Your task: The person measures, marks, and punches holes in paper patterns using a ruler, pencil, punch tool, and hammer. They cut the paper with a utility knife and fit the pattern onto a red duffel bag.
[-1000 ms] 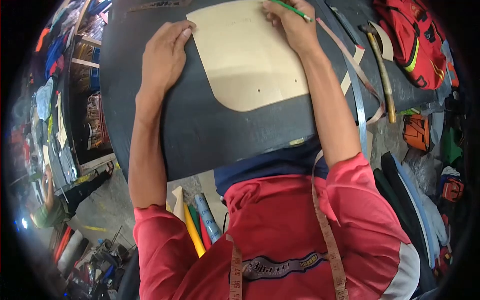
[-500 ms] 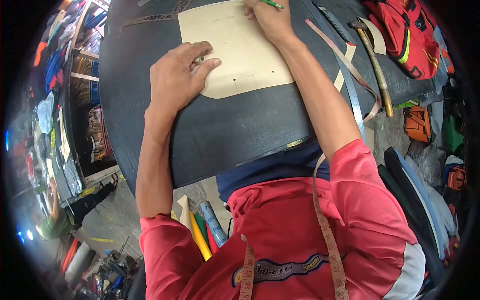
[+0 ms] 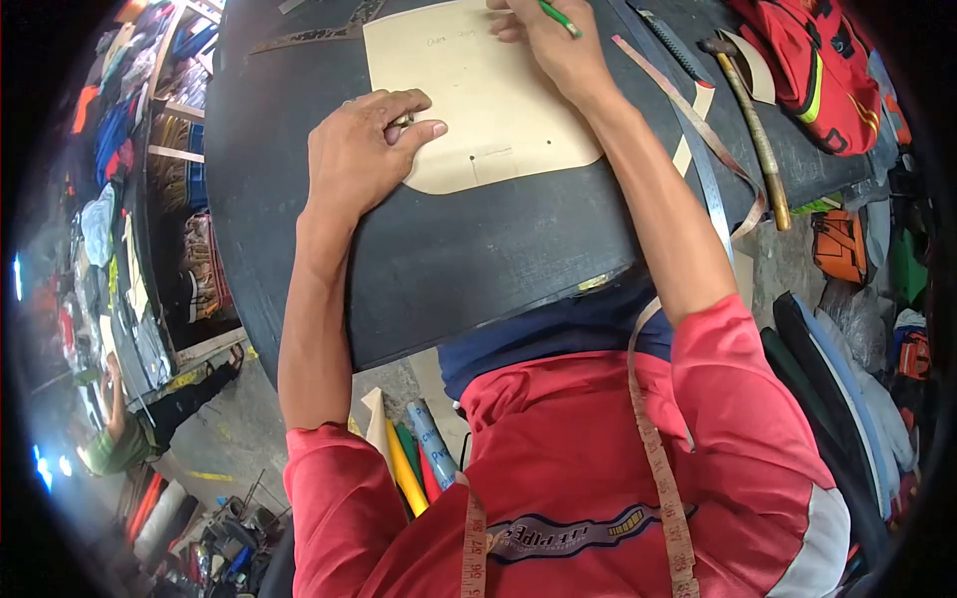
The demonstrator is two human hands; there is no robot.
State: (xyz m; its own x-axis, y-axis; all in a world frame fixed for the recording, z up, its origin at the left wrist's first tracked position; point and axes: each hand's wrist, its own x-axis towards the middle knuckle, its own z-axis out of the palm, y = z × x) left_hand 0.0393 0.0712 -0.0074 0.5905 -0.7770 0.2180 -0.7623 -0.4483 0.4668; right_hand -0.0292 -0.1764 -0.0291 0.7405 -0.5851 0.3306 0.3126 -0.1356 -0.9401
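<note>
A cream sheet of pattern card (image 3: 478,95) with rounded lower corners lies on the dark table (image 3: 469,259). It bears handwriting, pencil lines and two dark dots near its lower edge. My left hand (image 3: 364,149) rests on the card's left edge, fingers curled in toward the thumb. A small metallic-looking bit shows between them, too small to name. Near the card's upper right, my right hand (image 3: 563,50) is closed round a green pencil (image 3: 560,20). The pencil's tip is hidden by the hand.
Right of the card lie a metal ruler (image 3: 706,184), a pinkish tape measure (image 3: 688,110), a cutter (image 3: 673,50), a hammer (image 3: 755,140) and a red bag (image 3: 822,80). A dark metal square (image 3: 324,38) lies at upper left. Another person (image 3: 125,434) is at far left.
My right hand has shifted slightly right and down with the pencil, uncovering more writing on the card. My left hand keeps its place on the card; the whole view has shifted slightly.
</note>
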